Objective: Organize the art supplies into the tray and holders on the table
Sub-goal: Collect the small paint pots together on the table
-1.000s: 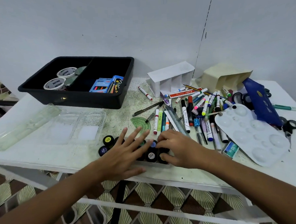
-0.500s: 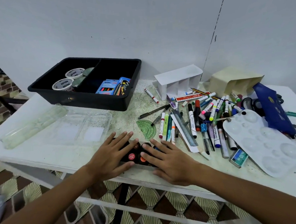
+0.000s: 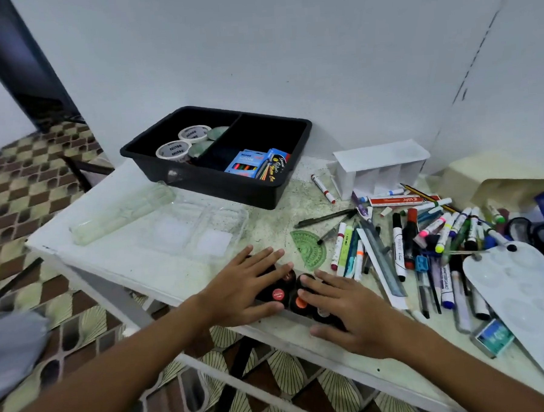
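Several small black paint pots (image 3: 278, 295) with coloured lids are bunched at the table's front edge. My left hand (image 3: 246, 286) lies flat over their left side and my right hand (image 3: 342, 309) over their right side. Fingers are stretched out, and the pots are pressed between both palms, still on the table. A black two-part tray (image 3: 301, 135) at the back holds tape rolls (image 3: 172, 151) and crayon boxes (image 3: 249, 163). A white divided holder (image 3: 382, 168) and a cream holder (image 3: 496, 178) lie on their sides at the back right.
A heap of markers, pens and rulers (image 3: 423, 238) covers the right half of the table, with a green protractor (image 3: 309, 246) beside it. A white palette (image 3: 521, 290) lies at the right. A clear plastic tray (image 3: 199, 231) and a clear tube case (image 3: 120, 213) sit at the left.
My right hand has uncurled and flattened onto the pots. My left hand has slid right, so both hands close in on the cluster. The view has shifted left.
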Tool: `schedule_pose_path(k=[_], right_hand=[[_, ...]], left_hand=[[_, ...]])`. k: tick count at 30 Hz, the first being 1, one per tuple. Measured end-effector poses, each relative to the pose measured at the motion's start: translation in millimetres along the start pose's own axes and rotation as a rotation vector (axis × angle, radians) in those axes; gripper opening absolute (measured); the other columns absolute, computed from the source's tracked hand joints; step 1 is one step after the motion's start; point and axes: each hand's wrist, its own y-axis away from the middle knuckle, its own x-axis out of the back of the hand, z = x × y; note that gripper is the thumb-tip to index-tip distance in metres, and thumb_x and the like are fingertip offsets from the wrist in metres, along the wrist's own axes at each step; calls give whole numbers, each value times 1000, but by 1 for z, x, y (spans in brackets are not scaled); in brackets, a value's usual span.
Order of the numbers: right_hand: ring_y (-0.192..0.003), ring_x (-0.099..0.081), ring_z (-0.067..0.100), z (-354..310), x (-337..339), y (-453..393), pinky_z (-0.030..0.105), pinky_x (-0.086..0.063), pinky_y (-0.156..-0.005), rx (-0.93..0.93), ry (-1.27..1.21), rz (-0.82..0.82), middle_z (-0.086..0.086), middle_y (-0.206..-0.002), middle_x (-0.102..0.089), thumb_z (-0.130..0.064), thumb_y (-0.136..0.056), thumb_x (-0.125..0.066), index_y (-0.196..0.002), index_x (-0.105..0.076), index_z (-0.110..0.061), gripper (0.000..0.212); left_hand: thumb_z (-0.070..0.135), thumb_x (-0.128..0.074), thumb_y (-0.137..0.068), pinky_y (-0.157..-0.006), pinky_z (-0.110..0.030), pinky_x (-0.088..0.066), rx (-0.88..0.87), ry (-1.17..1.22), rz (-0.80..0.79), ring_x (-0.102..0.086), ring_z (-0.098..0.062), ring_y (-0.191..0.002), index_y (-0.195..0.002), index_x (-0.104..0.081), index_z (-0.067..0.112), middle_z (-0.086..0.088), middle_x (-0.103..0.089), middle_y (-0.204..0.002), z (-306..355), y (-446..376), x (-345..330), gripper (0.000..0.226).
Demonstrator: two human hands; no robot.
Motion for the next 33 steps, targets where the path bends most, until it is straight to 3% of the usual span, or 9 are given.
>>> schedule_pose_path(k=[2, 6, 9, 13, 17, 21, 26, 29, 33], right_hand=[[-147, -15, 11, -1, 14, -5, 30, -17, -118, -15, -45, -29, -13, -157, -21, -69, -91, -28, -146, -37, -33, 66], [-122, -49, 10, -10, 46, -33, 27, -38, -103, -10, -46, 10, -7, -135, -57, -64, -92, -37, -129, -61, -26, 58], [-130, -41, 6, -12, 57, -64, 17, -29, -104, -46, -51, 22, -10, -141, -49, -52, -95, -48, -139, -50, -29, 49], [-132, -39, 6, -27, 57, -134, 22, -29, -108, -33, -67, 53, -10, -143, -47, -45, -96, -50, -140, -47, -29, 47], [-137, -35, 10, -61, 53, -223, 25, -28, -110, 12, -85, 76, -6, -147, -44, -41, -96, -54, -142, -46, -25, 49], [-141, -29, 13, -100, 47, -325, 26, -27, -110, 63, -25, 78, -4, -154, -33, -44, -94, -56, -148, -35, -25, 60], [-149, -1, 19, -113, 34, -428, 44, -27, -115, 42, 72, -73, 2, -163, -6, -51, -86, -64, -153, -17, -28, 86], [-150, 4, 24, -109, 26, -462, 44, -19, -117, 28, 133, -200, 4, -163, 0, -56, -83, -65, -154, -10, -29, 94], [-148, -12, 26, -107, 23, -480, 40, -14, -119, 64, 148, -253, 7, -160, -19, -61, -83, -61, -154, -16, -22, 93]], left_hand=[[65, -31, -96, -121, -41, -3, -3, 38, -16, -10, -20, -150, -154, -20, 27, -6, -18, -161, 0, -2, 3, 71], [63, -37, -94, -121, -36, 0, 63, 181, 10, -2, -15, -150, -154, -18, 28, -3, -13, -162, -9, 3, 14, 72], [58, -40, -97, -121, -38, -14, 110, 184, 97, -17, -19, -148, -151, -31, 23, -6, -30, -157, -35, 20, 22, 65], [46, -47, -97, -110, -38, -38, 232, 110, 262, -43, -25, -134, -138, -51, 13, -9, -55, -138, -101, 69, 36, 52], [40, -50, -91, -99, -42, -46, 452, 11, 406, -53, -31, -120, -128, -59, 9, -11, -63, -124, -174, 129, 55, 49], [57, -43, -84, -105, -50, -39, 668, -72, 251, -51, -40, -124, -133, -56, 11, -17, -59, -130, -246, 176, 66, 68], [91, -3, -65, -114, -53, -14, 806, -83, -129, -8, -30, -148, -153, -16, 35, -6, -11, -162, -289, 189, 62, 105], [92, 7, -65, -113, -52, -17, 741, -58, -136, -17, -31, -144, -154, -17, 32, -8, -18, -160, -303, 193, 57, 110], [84, -6, -80, -105, -49, -33, 671, -18, -53, -36, -29, -129, -150, -30, 25, -11, -40, -145, -315, 205, 52, 95]])
